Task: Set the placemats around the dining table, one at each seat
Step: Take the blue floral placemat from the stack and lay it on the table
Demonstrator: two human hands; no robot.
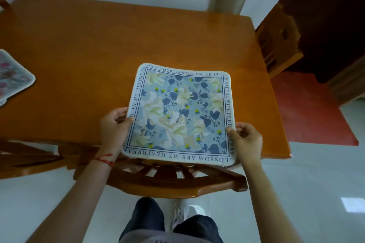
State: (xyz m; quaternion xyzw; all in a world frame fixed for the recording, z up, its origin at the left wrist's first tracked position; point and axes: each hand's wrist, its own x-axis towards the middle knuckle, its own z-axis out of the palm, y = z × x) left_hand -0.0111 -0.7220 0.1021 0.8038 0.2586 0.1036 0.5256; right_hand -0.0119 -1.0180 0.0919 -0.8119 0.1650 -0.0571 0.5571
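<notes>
Both hands grip my blue floral placemat (180, 113): left hand (115, 124) and right hand (245, 140) pinch its side edges above the counter's (98, 45) near edge, over a chair (177, 179).

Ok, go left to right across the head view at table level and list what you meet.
Pink floral placemat → left hand → blue floral placemat → right hand → wooden chair at the table's right end → red mat on the floor.
</notes>
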